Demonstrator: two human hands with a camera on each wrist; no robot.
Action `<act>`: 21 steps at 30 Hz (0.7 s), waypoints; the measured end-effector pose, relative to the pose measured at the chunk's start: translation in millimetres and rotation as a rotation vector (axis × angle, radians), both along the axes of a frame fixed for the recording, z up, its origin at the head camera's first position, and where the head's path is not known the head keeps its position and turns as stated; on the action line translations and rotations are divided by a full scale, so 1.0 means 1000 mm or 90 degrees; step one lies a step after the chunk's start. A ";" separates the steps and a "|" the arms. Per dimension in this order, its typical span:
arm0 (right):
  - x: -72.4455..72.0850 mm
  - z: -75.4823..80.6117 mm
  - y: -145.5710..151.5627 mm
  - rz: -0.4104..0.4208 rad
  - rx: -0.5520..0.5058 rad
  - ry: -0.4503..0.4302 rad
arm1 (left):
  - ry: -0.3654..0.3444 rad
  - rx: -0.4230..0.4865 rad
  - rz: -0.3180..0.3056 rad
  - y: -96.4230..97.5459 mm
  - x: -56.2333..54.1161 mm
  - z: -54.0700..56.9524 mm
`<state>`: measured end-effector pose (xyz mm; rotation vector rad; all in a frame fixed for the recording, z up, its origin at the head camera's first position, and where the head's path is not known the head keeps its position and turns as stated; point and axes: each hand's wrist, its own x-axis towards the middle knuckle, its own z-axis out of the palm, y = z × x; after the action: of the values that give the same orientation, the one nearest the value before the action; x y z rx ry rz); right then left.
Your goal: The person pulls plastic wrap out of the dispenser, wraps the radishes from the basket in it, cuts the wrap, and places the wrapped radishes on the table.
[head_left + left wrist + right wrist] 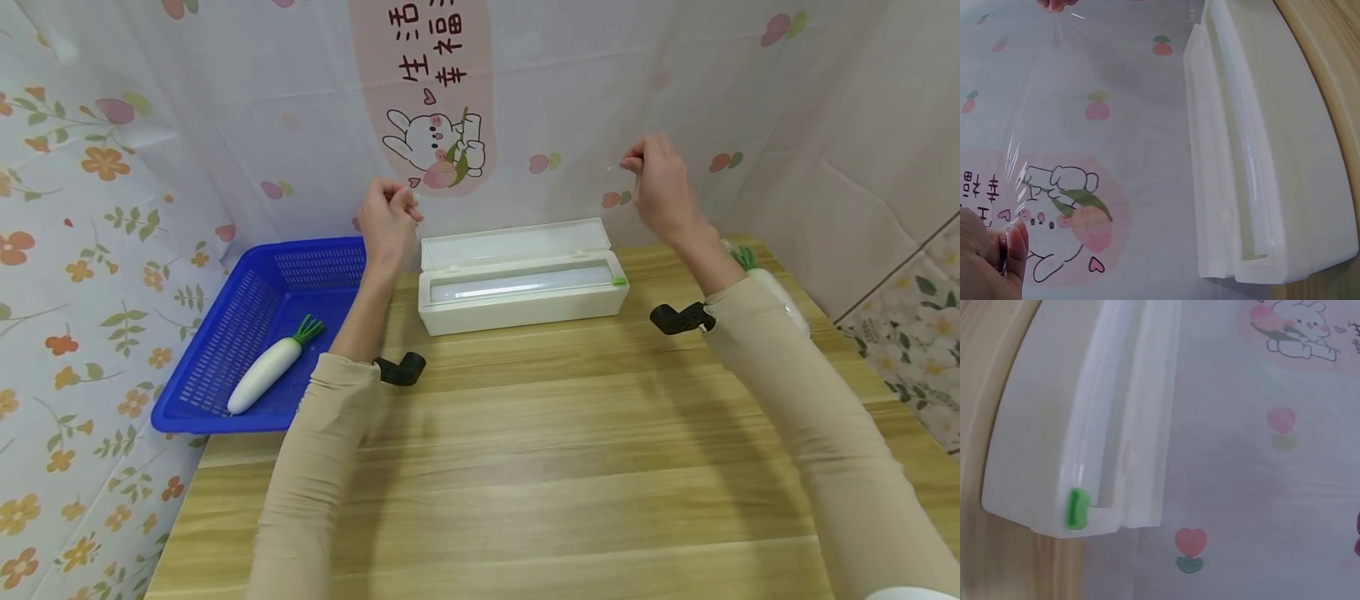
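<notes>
A thin sheet of clear plastic wrap (1015, 150) stretches between my raised hands, with shiny creases near the fingers in the left wrist view. My left hand (387, 221) pinches one end of it, above the left end of a white wrap dispenser (525, 310). Higher up on the right, my right hand (663, 187) pinches the other end. The dispenser sits at the back of the table with its lid (517, 244) raised and the roll (521, 283) showing inside. A green slider (1077, 509) is at the dispenser's right end.
A blue basket (171, 392) stands at the left, holding a white radish (266, 375) with green stems. Another white radish (780, 296) lies on the right, partly behind my right forearm. Behind the wooden table (510, 467) hangs a printed curtain (570, 92).
</notes>
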<state>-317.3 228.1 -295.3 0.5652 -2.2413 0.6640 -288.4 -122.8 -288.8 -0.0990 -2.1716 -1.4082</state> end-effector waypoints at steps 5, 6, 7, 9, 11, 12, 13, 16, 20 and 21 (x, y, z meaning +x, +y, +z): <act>0.000 0.012 0.002 0.009 0.006 0.038 | 0.006 0.016 0.000 0.000 0.000 0.011; 0.000 0.014 0.003 0.010 0.008 0.045 | 0.012 0.021 -0.004 0.000 0.000 0.013; 0.000 0.017 0.004 0.013 0.011 0.052 | 0.019 0.026 -0.006 0.001 0.000 0.016; 0.002 0.022 0.005 0.012 0.016 0.060 | 0.038 0.036 -0.011 0.001 0.000 0.020; 0.004 0.027 0.005 0.005 0.017 0.065 | 0.066 0.039 -0.015 0.001 0.001 0.023; 0.005 0.029 0.005 0.004 0.015 0.065 | 0.080 0.041 -0.019 0.001 0.002 0.024; 0.006 0.031 0.005 0.003 0.016 0.064 | 0.093 0.041 -0.019 0.001 0.002 0.026; 0.009 0.037 0.004 -0.006 0.015 0.059 | 0.118 0.038 -0.016 0.002 0.003 0.030; 0.013 0.041 0.003 -0.015 0.014 0.038 | 0.106 0.050 -0.016 0.001 0.004 0.033; 0.014 0.042 0.003 -0.018 0.015 0.033 | 0.102 0.050 -0.017 0.001 0.004 0.034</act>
<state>-303.5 231.4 -253.4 0.5549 -2.2077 0.6034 -284.0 -121.8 -254.9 -0.2054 -1.9906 -1.4469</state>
